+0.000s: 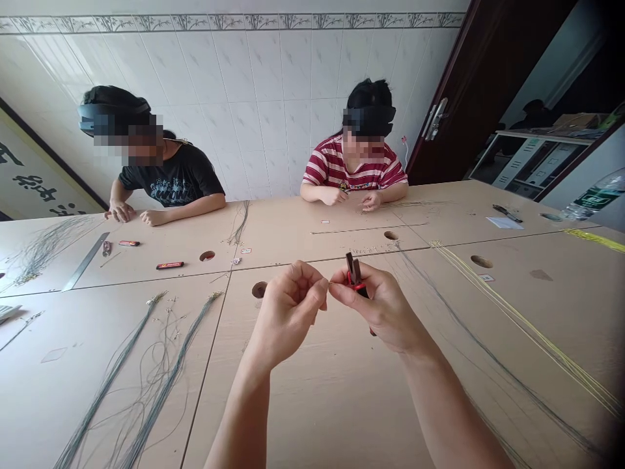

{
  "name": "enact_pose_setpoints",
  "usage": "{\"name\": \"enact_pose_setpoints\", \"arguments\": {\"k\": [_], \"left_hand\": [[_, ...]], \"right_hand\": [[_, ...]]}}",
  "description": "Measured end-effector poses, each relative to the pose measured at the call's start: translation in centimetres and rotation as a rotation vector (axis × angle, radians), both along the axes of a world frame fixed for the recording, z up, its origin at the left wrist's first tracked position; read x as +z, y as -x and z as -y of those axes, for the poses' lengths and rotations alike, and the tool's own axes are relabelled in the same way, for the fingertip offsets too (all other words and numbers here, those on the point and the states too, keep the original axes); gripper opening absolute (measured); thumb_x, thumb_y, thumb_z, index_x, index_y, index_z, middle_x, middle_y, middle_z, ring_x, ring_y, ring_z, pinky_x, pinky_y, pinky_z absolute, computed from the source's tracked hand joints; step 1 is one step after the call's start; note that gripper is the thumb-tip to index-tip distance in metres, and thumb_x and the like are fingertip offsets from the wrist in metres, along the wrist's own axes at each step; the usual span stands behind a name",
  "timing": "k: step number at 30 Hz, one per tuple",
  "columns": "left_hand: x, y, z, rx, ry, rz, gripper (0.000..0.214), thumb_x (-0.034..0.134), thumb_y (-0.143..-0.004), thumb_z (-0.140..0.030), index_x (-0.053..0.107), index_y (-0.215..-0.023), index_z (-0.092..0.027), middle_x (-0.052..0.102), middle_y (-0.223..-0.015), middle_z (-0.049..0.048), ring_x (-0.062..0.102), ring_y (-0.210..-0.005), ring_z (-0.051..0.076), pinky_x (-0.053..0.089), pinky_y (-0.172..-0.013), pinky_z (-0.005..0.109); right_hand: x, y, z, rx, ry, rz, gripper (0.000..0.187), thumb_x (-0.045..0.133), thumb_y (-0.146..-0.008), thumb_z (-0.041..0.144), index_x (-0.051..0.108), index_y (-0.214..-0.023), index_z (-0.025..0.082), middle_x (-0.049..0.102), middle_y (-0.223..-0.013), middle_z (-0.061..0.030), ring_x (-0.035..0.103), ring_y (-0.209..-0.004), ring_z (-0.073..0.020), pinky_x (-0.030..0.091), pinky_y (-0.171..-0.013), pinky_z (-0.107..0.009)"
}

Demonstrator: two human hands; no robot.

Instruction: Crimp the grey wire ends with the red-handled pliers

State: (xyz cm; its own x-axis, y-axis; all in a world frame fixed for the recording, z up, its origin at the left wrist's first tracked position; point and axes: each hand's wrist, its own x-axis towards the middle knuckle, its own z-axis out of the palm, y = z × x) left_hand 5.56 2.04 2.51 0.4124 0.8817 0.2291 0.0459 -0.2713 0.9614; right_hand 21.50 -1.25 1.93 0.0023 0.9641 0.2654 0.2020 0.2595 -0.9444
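Note:
My left hand (288,309) is closed in a pinch above the middle of the table. Whatever its fingertips hold is too small to make out. Close beside it, my right hand (390,309) wraps round a pair of pliers (359,286) with red and black handles. The dark jaws point up and away from me, slightly apart. The right thumb and forefinger also come together at the left fingertips, where a tiny pale bit shows. Below and to the left lie two bundles of grey-green cords (178,365) with small metal ends, and loose cords between them.
Yellow cords (508,303) and thin grey cords (469,332) stretch across the table (312,404) on the right. Across from me sit two people, their hands on the table. A steel ruler (86,260), red-and-black batteries (170,265) and a water bottle (598,195) are farther off.

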Motion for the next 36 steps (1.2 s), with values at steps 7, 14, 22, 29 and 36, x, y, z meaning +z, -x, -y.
{"name": "enact_pose_setpoints", "arguments": {"k": [7,14,22,29,36], "left_hand": [[-0.05,-0.15,-0.01,-0.002,0.002,-0.008,0.016,0.052,-0.090,-0.021,0.051,-0.075,-0.017,0.055,-0.059,-0.0059,0.042,-0.046,0.003,0.037,-0.044,0.014],[0.04,-0.17,-0.06,-0.009,0.002,-0.015,0.016,0.052,-0.090,-0.020,0.051,-0.075,-0.018,0.054,-0.058,-0.0063,0.041,-0.046,0.003,0.036,-0.044,0.015],[-0.11,-0.02,-0.18,-0.003,0.014,-0.065,0.017,0.052,-0.090,-0.022,0.049,-0.073,-0.019,0.048,-0.056,-0.0066,0.037,-0.047,0.005,0.031,-0.044,0.019],[-0.10,-0.17,0.04,-0.003,0.036,-0.048,0.019,0.052,-0.088,-0.021,0.047,-0.070,-0.019,0.046,-0.055,-0.0064,0.036,-0.047,0.006,0.030,-0.044,0.020],[0.29,0.14,-0.16,-0.046,0.069,-0.037,0.019,0.053,-0.089,-0.025,0.048,-0.072,-0.018,0.046,-0.055,-0.0063,0.035,-0.046,0.005,0.028,-0.044,0.020]], "right_hand": [[-0.14,-0.21,-0.14,0.015,-0.009,0.001,0.019,0.061,-0.088,0.032,0.061,-0.074,0.019,0.053,-0.069,0.0032,0.045,-0.066,-0.0088,0.036,-0.060,-0.023],[-0.13,-0.14,-0.16,0.013,0.020,-0.014,0.019,0.061,-0.087,0.033,0.059,-0.075,0.019,0.052,-0.070,0.0027,0.045,-0.066,-0.0096,0.038,-0.062,-0.024],[-0.23,0.21,-0.18,-0.006,0.005,-0.022,0.014,0.061,-0.087,0.030,0.060,-0.077,0.019,0.055,-0.071,0.0022,0.047,-0.068,-0.0105,0.040,-0.065,-0.025],[-0.52,0.32,-0.20,-0.047,-0.035,-0.002,0.015,0.060,-0.088,0.035,0.063,-0.085,0.020,0.060,-0.075,0.0012,0.051,-0.072,-0.0111,0.043,-0.068,-0.025],[0.32,0.00,0.23,-0.043,0.018,0.023,0.016,0.063,-0.085,0.036,0.066,-0.090,0.021,0.059,-0.073,0.0007,0.053,-0.067,-0.0120,0.043,-0.059,-0.025]]}}
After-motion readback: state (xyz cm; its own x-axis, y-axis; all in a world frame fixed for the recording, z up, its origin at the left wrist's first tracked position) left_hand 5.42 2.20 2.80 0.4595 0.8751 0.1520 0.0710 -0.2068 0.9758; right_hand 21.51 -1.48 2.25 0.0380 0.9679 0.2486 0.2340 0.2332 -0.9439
